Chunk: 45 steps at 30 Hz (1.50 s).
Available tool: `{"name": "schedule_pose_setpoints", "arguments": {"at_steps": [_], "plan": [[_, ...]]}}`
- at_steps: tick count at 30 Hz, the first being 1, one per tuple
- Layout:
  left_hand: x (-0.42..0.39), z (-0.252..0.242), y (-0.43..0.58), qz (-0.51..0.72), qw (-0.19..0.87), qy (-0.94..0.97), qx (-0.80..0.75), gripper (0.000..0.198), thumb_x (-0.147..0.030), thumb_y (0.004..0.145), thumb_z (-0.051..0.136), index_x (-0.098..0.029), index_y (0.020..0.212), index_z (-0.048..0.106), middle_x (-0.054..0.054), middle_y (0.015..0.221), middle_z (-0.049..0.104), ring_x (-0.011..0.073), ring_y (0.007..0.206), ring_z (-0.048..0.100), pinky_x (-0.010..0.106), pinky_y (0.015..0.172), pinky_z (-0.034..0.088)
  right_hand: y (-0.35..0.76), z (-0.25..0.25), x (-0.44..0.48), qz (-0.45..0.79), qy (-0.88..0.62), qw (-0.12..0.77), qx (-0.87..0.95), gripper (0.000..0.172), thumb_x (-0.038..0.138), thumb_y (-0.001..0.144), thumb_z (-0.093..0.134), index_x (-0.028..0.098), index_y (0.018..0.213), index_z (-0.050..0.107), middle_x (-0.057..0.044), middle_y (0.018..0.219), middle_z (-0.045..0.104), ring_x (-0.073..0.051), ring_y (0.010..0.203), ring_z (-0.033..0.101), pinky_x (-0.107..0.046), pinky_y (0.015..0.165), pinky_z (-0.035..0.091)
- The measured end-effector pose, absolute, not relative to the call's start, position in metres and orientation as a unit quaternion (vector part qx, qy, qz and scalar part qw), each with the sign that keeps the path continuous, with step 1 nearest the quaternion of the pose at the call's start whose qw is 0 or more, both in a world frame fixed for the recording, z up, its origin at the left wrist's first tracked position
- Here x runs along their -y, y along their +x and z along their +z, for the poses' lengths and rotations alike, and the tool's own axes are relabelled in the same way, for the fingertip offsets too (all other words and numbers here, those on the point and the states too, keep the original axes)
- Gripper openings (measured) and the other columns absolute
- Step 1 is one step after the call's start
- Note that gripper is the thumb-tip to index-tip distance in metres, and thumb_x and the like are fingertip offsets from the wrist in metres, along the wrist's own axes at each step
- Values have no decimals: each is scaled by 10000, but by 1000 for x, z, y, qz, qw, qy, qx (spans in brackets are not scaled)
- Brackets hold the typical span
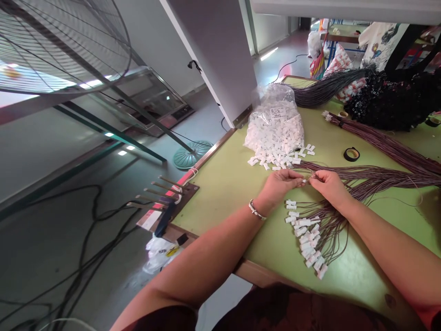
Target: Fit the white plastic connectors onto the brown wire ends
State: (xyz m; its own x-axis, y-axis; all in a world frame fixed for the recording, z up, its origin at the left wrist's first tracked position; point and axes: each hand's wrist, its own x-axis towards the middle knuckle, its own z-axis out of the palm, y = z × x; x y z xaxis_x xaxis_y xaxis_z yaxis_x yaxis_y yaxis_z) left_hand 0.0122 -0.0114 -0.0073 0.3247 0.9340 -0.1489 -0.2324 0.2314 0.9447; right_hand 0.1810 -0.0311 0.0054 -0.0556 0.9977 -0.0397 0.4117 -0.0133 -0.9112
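Observation:
My left hand [280,186] pinches a small white connector [304,181] over the green table. Close on its right, my right hand [327,185] has its fingers closed on the end of a thin brown wire. Just beyond both hands, loose white connectors [272,161] spill out of a clear plastic bag [275,124]. A bundle of brown wires [375,177] runs off to the right, partly behind my right hand. Nearer my body, several wires tipped with white connectors [310,243] lie in a fanned pile.
On the green table [213,197] are a black tape roll [351,154], another brown wire bundle [386,138] and a black cable heap [396,99]. A bracket with metal prongs [172,195] sits at the left edge. A fan [69,46] stands at upper left.

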Motion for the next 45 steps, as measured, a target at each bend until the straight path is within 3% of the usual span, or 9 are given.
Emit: {"name": "schedule_pose_setpoints", "arguments": {"at_steps": [8,20,24,28,30,32,34,39,45], "plan": [[16,-4,16,446,635,464,-428,127,-162,581,759,-121,660,669,26,646,682,112,614,610,269,672,511,177,7,34,369,-596,355,618,148,277,636,491,181,530,449,56,485,330,-81,496,285,-229,463,217],[18,-4,19,420,608,512,-438,73,-148,609,712,-118,653,661,33,640,682,122,609,616,258,650,523,177,6,36,338,-599,342,641,144,276,634,515,178,533,485,47,467,410,-85,473,331,-233,459,258],[18,2,6,301,566,648,-411,46,-180,642,687,-136,655,686,23,595,667,104,517,570,210,517,460,181,4,32,409,-583,403,574,175,337,664,582,164,638,595,15,546,541,-103,503,443,-239,486,346],[18,18,-13,164,558,771,-260,63,-177,614,713,-183,674,733,26,659,699,127,543,598,219,528,455,183,3,30,485,-561,439,506,288,409,665,652,157,804,656,13,586,572,-100,490,475,-244,483,395],[10,24,-24,211,515,770,-312,22,-191,634,702,-180,635,720,20,617,676,126,525,575,231,534,443,182,3,30,495,-554,436,507,319,400,651,676,153,852,657,27,567,560,-85,459,445,-237,464,382],[-2,24,-35,310,400,726,-466,125,-214,689,648,-165,578,678,11,533,610,116,493,508,245,532,413,181,4,30,505,-546,442,503,350,384,642,687,152,900,646,22,590,591,-81,458,448,-239,476,393],[-15,19,-43,360,306,682,-558,145,-243,734,597,-161,647,680,22,577,608,133,536,503,264,562,412,180,5,31,522,-533,445,495,341,376,644,688,156,897,630,1,637,633,-87,482,482,-247,511,418],[-30,1,-41,291,228,766,-527,135,-170,712,589,-179,770,710,70,825,653,200,773,574,316,744,444,181,2,31,518,-517,437,523,231,355,684,653,153,795,636,-27,705,655,-105,568,528,-258,587,434],[-25,0,-34,293,225,778,-508,109,-178,712,594,-182,719,702,64,774,651,191,741,569,312,720,450,180,-2,31,461,-567,411,545,197,350,683,608,160,636,583,21,567,545,-82,490,381,-229,471,279]]}}
